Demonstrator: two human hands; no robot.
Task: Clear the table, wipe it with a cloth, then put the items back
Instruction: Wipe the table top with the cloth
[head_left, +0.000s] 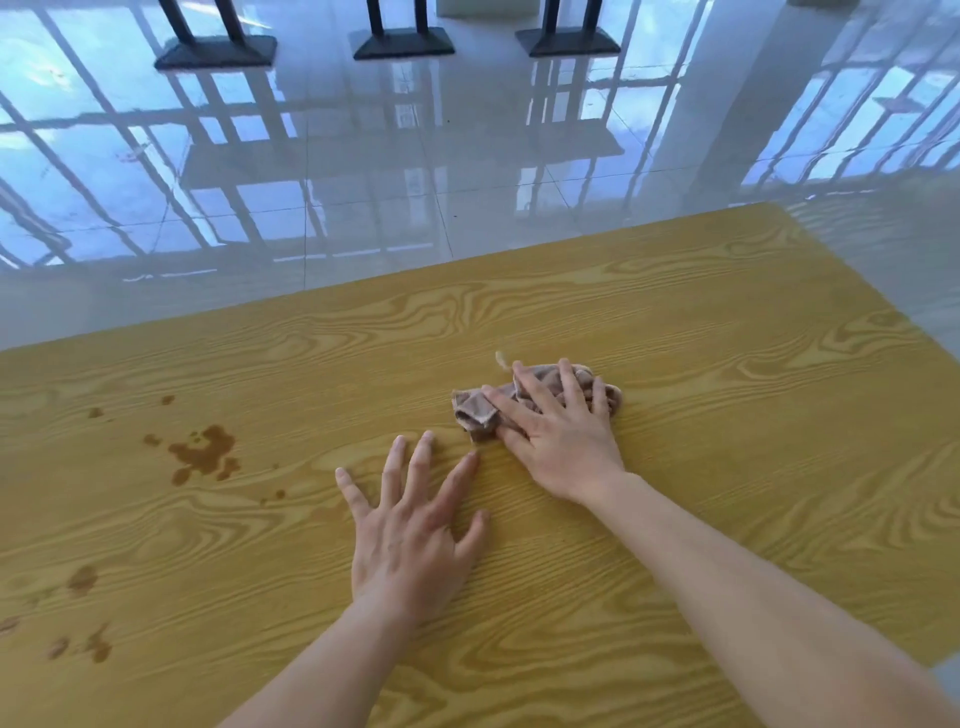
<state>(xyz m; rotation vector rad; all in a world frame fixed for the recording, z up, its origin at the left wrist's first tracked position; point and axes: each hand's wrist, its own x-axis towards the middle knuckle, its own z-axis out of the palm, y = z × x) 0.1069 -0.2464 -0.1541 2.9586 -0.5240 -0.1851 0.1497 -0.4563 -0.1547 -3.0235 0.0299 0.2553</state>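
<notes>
A yellow wood-grain table (727, 415) fills the lower part of the view. A crumpled brown-grey cloth (475, 413) lies near its middle. My right hand (558, 431) presses flat on the cloth with fingers spread and straight. My left hand (410, 535) rests flat on the bare tabletop just left of and nearer than the cloth, fingers splayed. Brown liquid stains (205, 452) mark the table to the left, with more stain spots (83, 579) near the left front edge.
Beyond the table's far edge lies a glossy tiled floor (363, 182) with window reflections. Three black furniture bases (402, 44) stand on it at the top of the view.
</notes>
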